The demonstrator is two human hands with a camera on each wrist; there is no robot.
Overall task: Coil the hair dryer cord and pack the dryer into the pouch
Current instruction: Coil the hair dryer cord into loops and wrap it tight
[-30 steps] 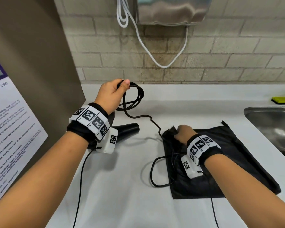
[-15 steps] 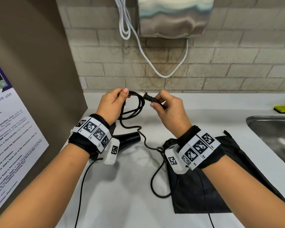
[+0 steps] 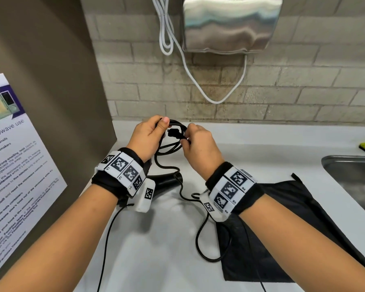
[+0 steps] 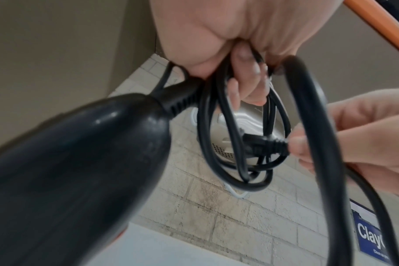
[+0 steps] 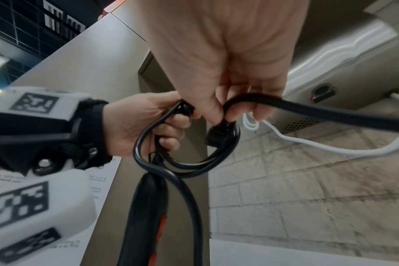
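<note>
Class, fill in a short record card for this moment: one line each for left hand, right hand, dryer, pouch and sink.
left hand: grips the coiled loops of the cord
right hand: pinches the plug at the loops
dryer: hangs below the left hand
pouch: black, flat on the counter
sink: at the right edge

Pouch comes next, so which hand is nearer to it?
Right. The right hand pinches the plug above the counter, its wrist over the pouch's near corner. The left hand holds the coil farther left.
</note>
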